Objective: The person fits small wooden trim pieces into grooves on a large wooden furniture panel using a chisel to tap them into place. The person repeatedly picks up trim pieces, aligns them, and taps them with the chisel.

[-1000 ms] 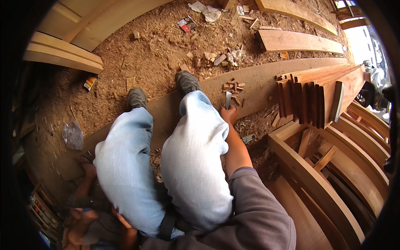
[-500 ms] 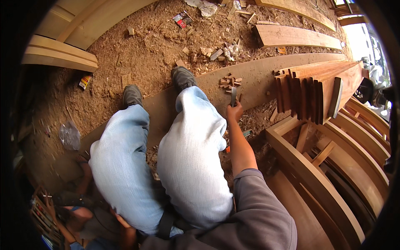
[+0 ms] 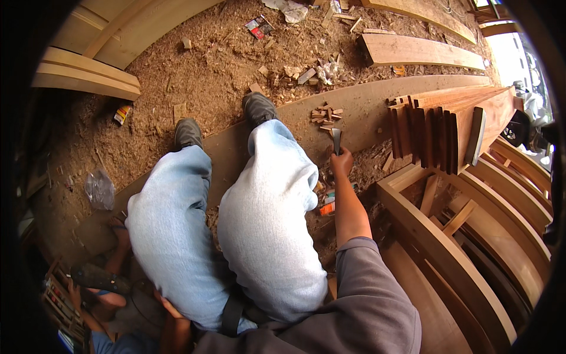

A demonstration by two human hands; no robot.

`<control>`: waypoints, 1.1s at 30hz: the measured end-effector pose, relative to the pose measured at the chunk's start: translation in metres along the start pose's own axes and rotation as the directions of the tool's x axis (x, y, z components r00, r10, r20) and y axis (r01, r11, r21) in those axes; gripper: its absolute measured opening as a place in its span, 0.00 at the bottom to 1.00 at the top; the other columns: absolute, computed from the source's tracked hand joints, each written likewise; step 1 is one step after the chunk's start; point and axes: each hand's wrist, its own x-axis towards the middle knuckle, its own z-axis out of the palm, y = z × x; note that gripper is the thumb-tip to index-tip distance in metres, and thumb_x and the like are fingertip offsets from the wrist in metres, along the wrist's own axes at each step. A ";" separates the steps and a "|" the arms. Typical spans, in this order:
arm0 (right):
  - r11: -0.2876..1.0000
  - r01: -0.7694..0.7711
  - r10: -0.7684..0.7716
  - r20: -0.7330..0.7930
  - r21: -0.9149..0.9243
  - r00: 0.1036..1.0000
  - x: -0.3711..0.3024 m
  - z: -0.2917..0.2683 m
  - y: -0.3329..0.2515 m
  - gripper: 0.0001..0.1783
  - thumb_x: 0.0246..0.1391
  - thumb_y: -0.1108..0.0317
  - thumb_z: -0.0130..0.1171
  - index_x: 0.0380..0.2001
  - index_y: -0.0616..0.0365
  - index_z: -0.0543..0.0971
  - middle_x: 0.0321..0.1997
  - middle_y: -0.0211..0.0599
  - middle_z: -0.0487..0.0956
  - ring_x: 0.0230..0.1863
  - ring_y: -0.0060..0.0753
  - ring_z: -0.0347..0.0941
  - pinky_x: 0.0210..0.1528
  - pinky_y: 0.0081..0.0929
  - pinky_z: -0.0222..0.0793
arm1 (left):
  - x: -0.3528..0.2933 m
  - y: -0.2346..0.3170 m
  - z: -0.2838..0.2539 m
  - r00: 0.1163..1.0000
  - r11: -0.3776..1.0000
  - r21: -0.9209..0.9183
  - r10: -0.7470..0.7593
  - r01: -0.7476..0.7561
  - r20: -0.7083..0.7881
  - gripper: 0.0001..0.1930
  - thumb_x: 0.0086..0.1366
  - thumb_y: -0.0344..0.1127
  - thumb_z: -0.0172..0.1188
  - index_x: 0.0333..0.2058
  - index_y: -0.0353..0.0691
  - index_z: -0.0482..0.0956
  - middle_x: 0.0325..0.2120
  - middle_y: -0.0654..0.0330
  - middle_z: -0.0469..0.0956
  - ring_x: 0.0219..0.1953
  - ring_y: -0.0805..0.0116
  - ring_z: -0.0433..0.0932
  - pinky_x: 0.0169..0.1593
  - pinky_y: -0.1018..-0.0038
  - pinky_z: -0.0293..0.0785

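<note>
My right hand (image 3: 342,162) is closed around a chisel-like tool (image 3: 336,139) with a flat grey metal blade, which points away from me. The blade's tip is just short of a small pile of wooden pieces (image 3: 324,117). That pile lies on a broad, dusty board (image 3: 365,109) stretched across the ground beyond my knees. At lower left, my left hand (image 3: 170,308) rests against my left thigh, fingers laid along the jeans. It holds nothing that I can see, though part of it is in shadow. An orange item (image 3: 327,208) lies beside my right knee.
Stacked reddish boards (image 3: 436,133) rest at right above wooden frames (image 3: 448,248). A thick plank (image 3: 418,52) lies farther off. Sawdust and scraps cover the ground (image 3: 194,76). At lower left sits another person (image 3: 112,318), near a clear plastic bag (image 3: 100,190).
My right hand has drawn slightly back and right with the tool, and the blade has turned. More of the orange item shows. The other person's arm has shifted at lower left.
</note>
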 end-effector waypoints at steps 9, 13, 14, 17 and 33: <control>0.999 -0.031 0.032 0.029 -0.037 0.999 -0.005 -0.005 -0.011 0.20 0.44 0.70 0.64 0.44 0.61 0.84 0.38 0.50 0.85 0.39 0.47 0.83 0.43 0.42 0.76 | 0.002 0.003 -0.004 0.998 0.996 -0.075 -0.042 0.045 0.044 0.29 0.77 0.44 0.41 0.70 0.41 0.47 0.66 0.32 0.51 0.66 0.36 0.60 0.65 0.42 0.59; 0.999 -0.025 0.025 0.008 0.025 1.000 -0.006 -0.012 -0.016 0.17 0.45 0.68 0.64 0.41 0.61 0.84 0.36 0.50 0.84 0.37 0.49 0.82 0.41 0.42 0.75 | -0.005 -0.001 -0.004 0.997 0.990 -0.121 -0.069 0.074 0.042 0.28 0.77 0.44 0.39 0.70 0.41 0.47 0.67 0.33 0.51 0.66 0.36 0.59 0.66 0.42 0.59; 1.000 -0.016 0.016 -0.002 0.019 1.000 -0.006 -0.013 -0.016 0.17 0.45 0.68 0.64 0.41 0.61 0.84 0.36 0.51 0.84 0.37 0.49 0.82 0.41 0.42 0.75 | -0.007 -0.002 -0.004 0.997 0.990 -0.127 -0.065 0.068 0.030 0.28 0.77 0.44 0.39 0.70 0.41 0.47 0.67 0.33 0.51 0.66 0.36 0.59 0.66 0.42 0.59; 1.000 -0.023 0.023 0.002 0.005 1.000 -0.002 -0.014 -0.017 0.17 0.45 0.68 0.64 0.41 0.62 0.85 0.35 0.51 0.84 0.37 0.50 0.82 0.40 0.42 0.75 | -0.011 -0.004 -0.003 0.999 0.997 -0.067 -0.048 0.049 0.016 0.29 0.77 0.45 0.40 0.70 0.39 0.48 0.67 0.33 0.50 0.66 0.36 0.59 0.66 0.42 0.59; 0.976 -0.048 0.081 -0.149 0.212 0.985 0.072 0.046 -0.066 0.23 0.36 0.66 0.74 0.41 0.61 0.86 0.39 0.45 0.86 0.40 0.48 0.83 0.42 0.39 0.75 | 0.040 0.029 -0.001 0.955 0.941 -0.177 -0.271 0.289 0.118 0.32 0.71 0.51 0.40 0.63 0.30 0.57 0.61 0.35 0.61 0.60 0.41 0.65 0.63 0.49 0.61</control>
